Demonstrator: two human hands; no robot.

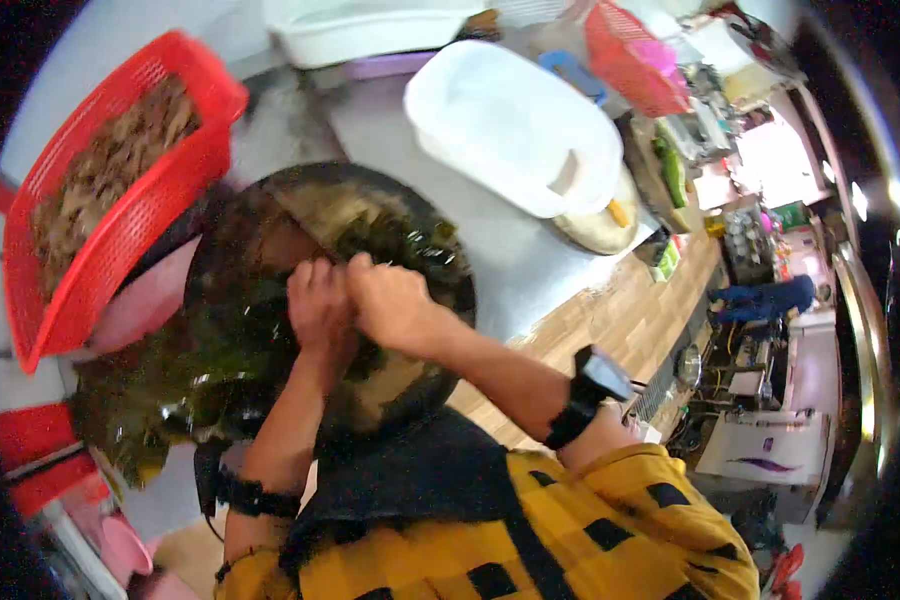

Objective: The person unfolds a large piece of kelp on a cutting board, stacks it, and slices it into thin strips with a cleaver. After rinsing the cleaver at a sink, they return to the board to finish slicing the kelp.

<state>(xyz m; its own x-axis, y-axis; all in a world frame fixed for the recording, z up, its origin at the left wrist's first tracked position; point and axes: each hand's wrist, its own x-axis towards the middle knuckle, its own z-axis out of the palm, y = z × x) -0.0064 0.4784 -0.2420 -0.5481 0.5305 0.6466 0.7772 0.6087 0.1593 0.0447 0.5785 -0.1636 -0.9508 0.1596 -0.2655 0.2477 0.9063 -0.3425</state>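
A round dark chopping block (400,400) carries a wet, dark green leafy mass (235,335) that spreads past its left side. My left hand (320,305) has its fingers curled and pressed together on the leaves. Close against it, my right hand (395,308) is closed in a fist around what looks like the handle of a wide knife (282,238). The handle is hidden by the fingers, and the brownish blade lies up and left of both hands. More dark leaves (405,240) lie beyond the right hand on the block.
A red basket (135,235) of brown pieces stands at the left. Beyond the block are a white tub (515,120), a round board (605,230) and another red basket (630,65). A person in blue (770,298) is far off at the right.
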